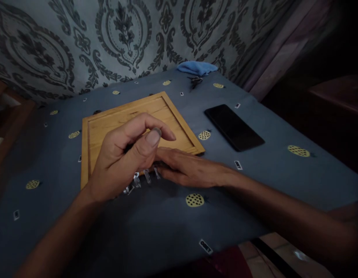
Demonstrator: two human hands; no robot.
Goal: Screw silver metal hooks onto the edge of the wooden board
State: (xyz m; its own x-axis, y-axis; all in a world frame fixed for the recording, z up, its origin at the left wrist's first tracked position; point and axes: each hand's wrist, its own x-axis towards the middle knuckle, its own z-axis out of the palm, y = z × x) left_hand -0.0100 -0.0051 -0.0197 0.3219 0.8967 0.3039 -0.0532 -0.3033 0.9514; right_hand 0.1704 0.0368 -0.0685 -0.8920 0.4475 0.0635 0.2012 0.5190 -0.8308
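My left hand (126, 154) hovers over the near part of a framed wooden board (126, 117). Its index finger is loosely bent, with the thumb apart from it, and I see nothing between these two; the lower fingers are hidden. Reaching in from the right, my right hand (187, 168) lies low at the board's near edge. Its fingertips disappear behind my left hand, so what they touch does not show. Below the hands, several small silvery metal pieces (146, 176) stand in a row along that edge.
A blue cloth with pineapple prints (173, 224) covers the table. To the right of the board lies a black phone (234, 127). Farther back are a small dark object (195, 81) and a folded light-blue cloth (197, 68). A patterned curtain (123, 38) hangs behind the table.
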